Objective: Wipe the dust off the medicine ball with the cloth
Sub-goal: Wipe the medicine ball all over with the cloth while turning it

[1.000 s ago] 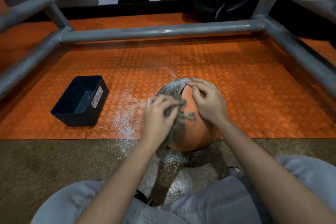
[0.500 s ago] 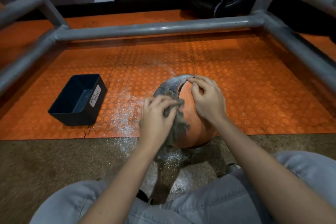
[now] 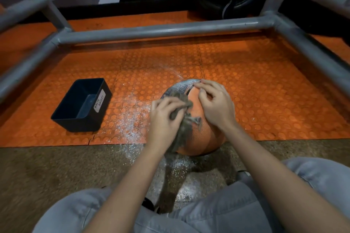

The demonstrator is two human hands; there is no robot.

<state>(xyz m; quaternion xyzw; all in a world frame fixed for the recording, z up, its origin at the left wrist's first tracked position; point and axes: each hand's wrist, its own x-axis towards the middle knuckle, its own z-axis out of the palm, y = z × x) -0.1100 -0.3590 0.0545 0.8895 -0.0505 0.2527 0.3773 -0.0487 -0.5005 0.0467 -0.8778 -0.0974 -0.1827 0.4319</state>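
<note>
Step in hand: wiping, mid-task. The medicine ball (image 3: pixel 205 138) sits at centre frame, just below the middle, on the seam where the orange studded mat (image 3: pixel 265 91) meets the speckled floor (image 3: pixel 56 176).

The left hand (image 3: pixel 164 119) has its fingers curled round a bunched grey cloth (image 3: pixel 184 128) and presses it on the ball's upper left face. A tail of cloth hangs down the near side. The right hand (image 3: pixel 216 106) cups the ball's upper right with bent fingers, tips on the top edge, likely steadying it.

The grey panel (image 3: pixel 180 87) at the ball's far top looks dusty. The orange face near the cloth has grey smears. White dust (image 3: pixel 130 123) lies scattered on the mat left of the ball and on the floor in front of it.

A dark bin labelled "waste basket" (image 3: pixel 75 125) stands at left of the frame, well apart from the ball. A grey metal tube frame (image 3: pixel 161 31) runs across the upper frame.

Judgement: roughly halfway, as the far panel is not yet clean. The next move calls for a firm cloth stroke over the top grey panel, with the right hand bracing or turning the ball so it doesn't roll off the seam.
</note>
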